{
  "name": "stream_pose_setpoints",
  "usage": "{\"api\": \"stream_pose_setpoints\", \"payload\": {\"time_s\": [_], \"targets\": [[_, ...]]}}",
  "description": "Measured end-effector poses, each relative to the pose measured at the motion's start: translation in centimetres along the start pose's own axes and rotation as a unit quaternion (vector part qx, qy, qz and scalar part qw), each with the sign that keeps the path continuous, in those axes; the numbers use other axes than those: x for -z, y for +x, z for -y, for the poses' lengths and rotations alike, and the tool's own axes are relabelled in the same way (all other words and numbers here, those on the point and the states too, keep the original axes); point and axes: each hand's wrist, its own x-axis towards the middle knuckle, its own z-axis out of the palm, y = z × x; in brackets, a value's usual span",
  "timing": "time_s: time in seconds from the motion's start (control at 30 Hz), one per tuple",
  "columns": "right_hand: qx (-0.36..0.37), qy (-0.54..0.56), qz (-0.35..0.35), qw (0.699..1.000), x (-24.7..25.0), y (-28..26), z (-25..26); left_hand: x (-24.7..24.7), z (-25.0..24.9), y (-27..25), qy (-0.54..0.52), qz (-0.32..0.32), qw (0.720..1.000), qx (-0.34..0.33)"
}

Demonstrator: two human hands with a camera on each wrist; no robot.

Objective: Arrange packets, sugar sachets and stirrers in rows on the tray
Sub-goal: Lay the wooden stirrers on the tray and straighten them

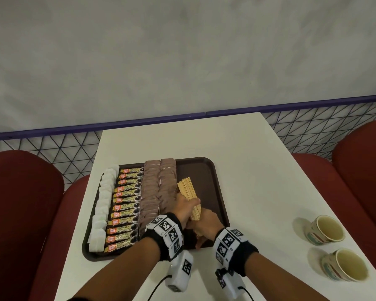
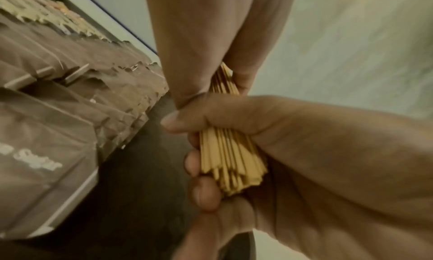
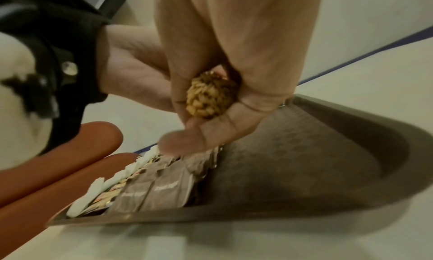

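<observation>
You have the white sachets (image 1: 102,207), coffee granule packets (image 1: 126,205) and brown sugar sachets (image 1: 157,192) already in rows on the tray (image 1: 215,192) — only the wooden stirrers (image 1: 189,196) remain, bundled over its bare right side, left hand (image 1: 183,206) fingers wrapped mid-bundle and right hand (image 1: 206,224) fingers curled round the near end.

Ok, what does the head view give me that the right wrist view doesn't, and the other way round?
Only the head view shows the two cups on the table, the stirrer bundle along its length, and the right hand gripping its near end. Only the right wrist view shows the stirrers end-on, ringed by fingers. Both show the left hand, the tray and the brown sugar sachets.
</observation>
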Motion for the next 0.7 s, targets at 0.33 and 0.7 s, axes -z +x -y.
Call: {"api": "stream_pose_setpoints", "payload": {"time_s": [0.33, 0.7], "targets": [[-0.036, 0.081, -0.047, 0.995, 8.6, 3.7, -0.8, -1.6, 0.7, 4.4, 0.016, 0.03, 0.998, 0.045], [-0.02, -0.091, -0.158, 0.983, 6.9, 5.7, -0.6, -4.5, 0.8, 6.0, 0.225, 0.01, 0.974, 0.019]]}}
